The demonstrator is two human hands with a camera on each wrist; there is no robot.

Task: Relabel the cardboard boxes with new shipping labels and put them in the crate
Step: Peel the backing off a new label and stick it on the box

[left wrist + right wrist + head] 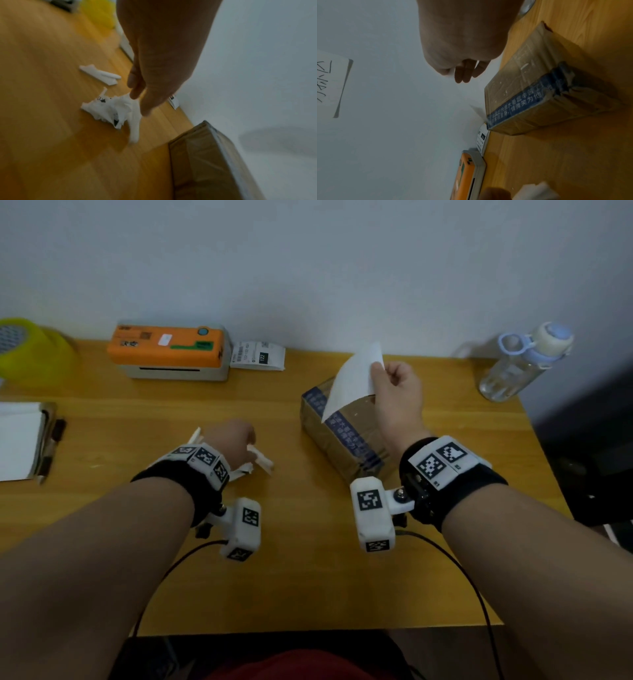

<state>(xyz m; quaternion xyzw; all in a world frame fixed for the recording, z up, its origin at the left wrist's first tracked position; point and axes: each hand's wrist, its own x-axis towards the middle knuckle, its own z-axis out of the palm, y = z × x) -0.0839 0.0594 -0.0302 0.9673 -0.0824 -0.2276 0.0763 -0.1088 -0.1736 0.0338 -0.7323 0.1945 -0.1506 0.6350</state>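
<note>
A brown cardboard box (pixel 346 436) with blue printed tape lies on the wooden table, right of centre. Just above its far end, my right hand (pixel 376 374) pinches a blank-looking white label sheet (pixel 356 378) between thumb and fingers (pixel 462 75). My left hand (pixel 246 446) hovers low over a pile of torn white paper scraps (pixel 106 109) left of the box (pixel 205 162). A white paper strip (pixel 135 127) hangs from between its fingertip and thumb; it is blurred. No crate is in view.
An orange-topped label printer (pixel 171 350) stands at the back against the wall, with printed labels (pixel 258 356) beside it. A water bottle (pixel 524 361) is at the back right. A yellow object (pixel 30 350) and a notebook (pixel 20 440) sit at the left.
</note>
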